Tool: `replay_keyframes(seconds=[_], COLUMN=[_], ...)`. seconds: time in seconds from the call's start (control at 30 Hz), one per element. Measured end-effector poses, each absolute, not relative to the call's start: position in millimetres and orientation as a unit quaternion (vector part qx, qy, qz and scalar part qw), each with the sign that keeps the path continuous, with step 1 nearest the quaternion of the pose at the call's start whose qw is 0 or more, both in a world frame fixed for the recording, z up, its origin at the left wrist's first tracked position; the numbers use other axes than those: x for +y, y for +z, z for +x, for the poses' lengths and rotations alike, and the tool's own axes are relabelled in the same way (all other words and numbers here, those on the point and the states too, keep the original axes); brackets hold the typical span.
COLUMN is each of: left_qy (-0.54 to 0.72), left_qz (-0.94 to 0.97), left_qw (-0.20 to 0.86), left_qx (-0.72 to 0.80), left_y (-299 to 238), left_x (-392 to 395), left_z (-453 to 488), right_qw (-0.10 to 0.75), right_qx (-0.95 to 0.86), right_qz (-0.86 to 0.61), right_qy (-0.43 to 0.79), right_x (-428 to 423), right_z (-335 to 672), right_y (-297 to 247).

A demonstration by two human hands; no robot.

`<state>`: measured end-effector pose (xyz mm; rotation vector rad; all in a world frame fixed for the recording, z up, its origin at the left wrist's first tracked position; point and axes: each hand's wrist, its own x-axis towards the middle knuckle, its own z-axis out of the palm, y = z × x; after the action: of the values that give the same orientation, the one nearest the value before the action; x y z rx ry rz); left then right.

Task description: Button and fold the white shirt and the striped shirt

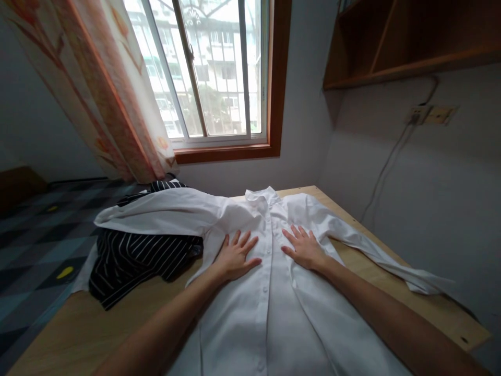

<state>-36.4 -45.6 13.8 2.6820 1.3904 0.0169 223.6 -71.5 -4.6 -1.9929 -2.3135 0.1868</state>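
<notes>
room: small room, window (211, 73) with wood frame at back, floral curtain (113, 89) pulled to its left, wood shelf (407, 42) high on right wall, wall socket (420, 115) with cable running down
surface: light wood table (70, 334) pushed into the corner under the window
floor: grey checkered floor (35, 240) at left
white shirt (270, 313): spread flat on table, front up, buttoned, collar toward window, hem toward camera
shirt sleeves: one sleeve stretched out left over the dark garment, other sleeve trailing right along table edge, cuff near the right edge
left hand (236, 257): flat on shirt chest, just left of button placket, fingers spread wide, palm down, nothing held
right hand (305, 248): flat on shirt chest, just right of placket, fingers spread, palm down, nothing held
hands relation: apart, placket between them, both forearms lying over lower shirt
striped garment (136, 258): black with thin white stripes, bunched on table left of shirt, partly under the white sleeve
hidden: shirt hem out of frame at bottom
</notes>
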Motion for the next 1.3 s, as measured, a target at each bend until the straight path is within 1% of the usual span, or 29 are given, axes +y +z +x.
replay_keyframes(seconds=[0.1, 0.2, 0.27, 0.33, 0.37, 0.47, 0.5, 0.57, 0.63, 0.7, 0.87, 1.0, 1.1, 1.17, 1.3], left_qy=[-0.022, -0.043, -0.052, -0.063, -0.074, -0.119, -0.121, -0.050, 0.071, 0.126, 0.113, 0.127, 0.144, 0.156, 0.172], left_qz=[0.889, 0.893, 0.897, 0.901, 0.901, 0.894, 0.892, 0.888, 0.864, 0.845, 0.844, 0.855, 0.860, 0.844, 0.790], left_qw=[0.064, 0.075, 0.079, 0.090, 0.101, 0.144, 0.148, 0.095, 0.024, 0.009, 0.039, 0.013, -0.010, 0.011, 0.103], left_qx=[0.453, 0.441, 0.432, 0.420, 0.415, 0.407, 0.410, 0.448, 0.499, 0.519, 0.523, 0.502, 0.489, 0.513, 0.579], left_y=[17.2, 22.2, 30.3, 45.8, 56.1, 88.8, 97.1, 104.6, 98.5, 82.7, 49.0, 52.6, 61.1, 64.6, 62.5], left_x=[-61.5, -81.6, -90.4, -88.3, -81.6, -39.1, -19.8, 20.1, 54.7, 78.6, 94.8, 91.3, 89.2, 89.0, 92.1], left_z=[-52.0, -62.0, -64.6, -61.0, -56.0, -28.0, -15.7, 8.8, 28.1, 38.0, 29.3, 10.6, -3.4, -11.0, -17.1], right_qw=[0.043, 0.036, 0.017, 0.018, 0.041, 0.159, 0.173, 0.149, 0.095, 0.052, 0.004, -0.003, 0.020, 0.034, 0.051], right_qx=[-0.762, -0.775, -0.772, -0.763, -0.764, -0.789, -0.791, -0.795, -0.798, -0.800, -0.817, -0.825, -0.818, -0.802, -0.738], right_qz=[-0.644, -0.629, -0.632, -0.642, -0.640, -0.593, -0.586, -0.587, -0.594, -0.596, -0.577, -0.564, -0.574, -0.594, -0.669], right_qy=[0.045, 0.039, 0.057, 0.076, 0.074, 0.038, 0.031, 0.029, 0.035, 0.040, 0.027, 0.023, 0.033, 0.046, 0.076], right_x=[-96.3, -106.9, -95.4, -65.6, -44.9, 26.5, 49.2, 86.5, 110.2, 121.0, 117.8, 112.5, 114.6, 117.0, 116.9], right_z=[224.7, 224.9, 227.5, 230.2, 230.5, 223.8, 218.8, 206.6, 194.7, 186.4, 189.1, 198.2, 191.0, 177.6, 145.2], right_y=[-2.1, 11.3, 27.3, 45.4, 53.7, 69.1, 70.6, 68.2, 60.7, 51.1, 35.9, 36.9, 38.1, 36.5, 29.0])
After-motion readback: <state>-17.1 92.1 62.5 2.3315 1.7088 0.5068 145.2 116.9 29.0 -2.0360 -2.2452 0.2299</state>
